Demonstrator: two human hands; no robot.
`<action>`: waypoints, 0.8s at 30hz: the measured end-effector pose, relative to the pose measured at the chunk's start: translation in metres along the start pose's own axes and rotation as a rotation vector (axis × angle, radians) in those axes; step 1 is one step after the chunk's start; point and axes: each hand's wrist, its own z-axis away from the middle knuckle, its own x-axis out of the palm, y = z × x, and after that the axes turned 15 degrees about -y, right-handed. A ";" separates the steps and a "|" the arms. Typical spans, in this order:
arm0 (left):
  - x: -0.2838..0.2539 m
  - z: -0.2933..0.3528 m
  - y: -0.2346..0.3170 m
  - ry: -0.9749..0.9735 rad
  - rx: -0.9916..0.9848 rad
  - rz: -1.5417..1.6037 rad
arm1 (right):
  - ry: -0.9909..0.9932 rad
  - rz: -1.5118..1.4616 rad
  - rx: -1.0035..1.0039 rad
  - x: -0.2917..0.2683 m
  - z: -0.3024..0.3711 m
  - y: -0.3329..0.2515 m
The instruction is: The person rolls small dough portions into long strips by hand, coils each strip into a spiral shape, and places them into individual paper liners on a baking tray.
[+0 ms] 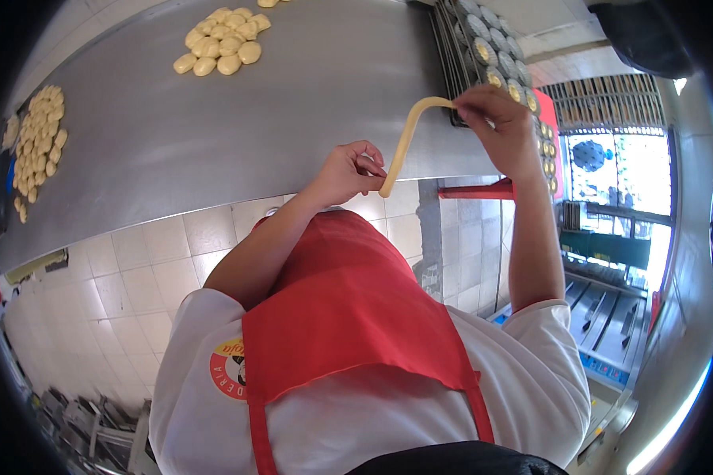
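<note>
Pale dough bends in a strip over the near edge of the counter, left hand pinching its lower end, right hand its upper; gentle, even tension would likely avoid thin spots.

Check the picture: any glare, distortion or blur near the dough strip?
Head view: window at right washed out white; head view again: fisheye bows the edges of the steel table, corners black; also head view: the dough strip looks reasonably sharp.

Dough strip apparently above table.
</note>
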 end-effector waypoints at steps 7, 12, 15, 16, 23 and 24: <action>0.008 -0.016 -0.001 -0.121 0.363 0.436 | -0.182 -0.397 0.198 0.021 0.020 -0.004; 0.005 -0.037 0.024 -0.092 0.208 0.460 | -0.025 -0.741 0.217 0.039 0.011 0.038; -0.002 -0.063 0.044 -0.098 0.097 0.695 | 0.123 -0.962 0.310 0.064 0.003 0.069; -0.002 -0.076 0.047 -0.039 0.080 0.620 | 0.121 -0.974 0.335 0.069 -0.001 0.084; -0.016 -0.216 0.078 0.148 -0.004 0.380 | 0.249 -1.276 0.354 0.031 -0.047 0.161; -0.018 -0.241 0.088 0.160 -0.008 0.375 | 0.257 -1.301 0.321 0.017 -0.057 0.185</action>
